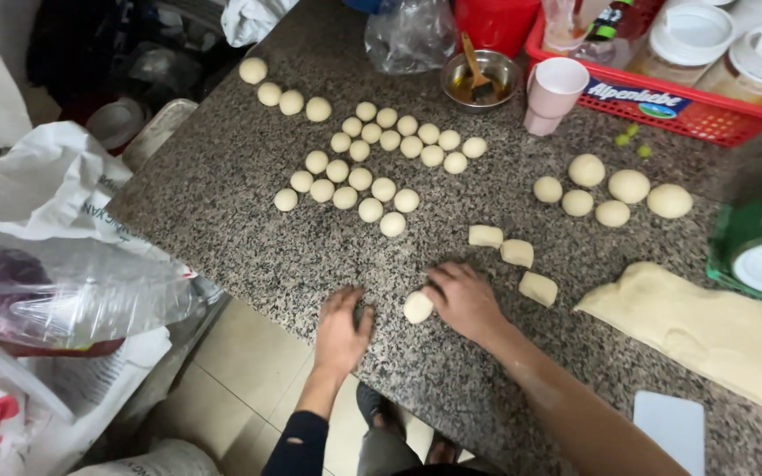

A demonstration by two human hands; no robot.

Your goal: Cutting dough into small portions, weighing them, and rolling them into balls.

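dough ball (417, 308) between hands — touching right hand (463, 300), left hand (342, 328) near

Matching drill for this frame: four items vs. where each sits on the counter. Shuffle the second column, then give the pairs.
1. dough sheet
2. pink cup
3. metal bowl
4. dough ball

A. beside the red basket
B. at the right hand
C. right of the cut pieces
D. left of the cup, brush inside

Pairs: 1-C, 2-A, 3-D, 4-B
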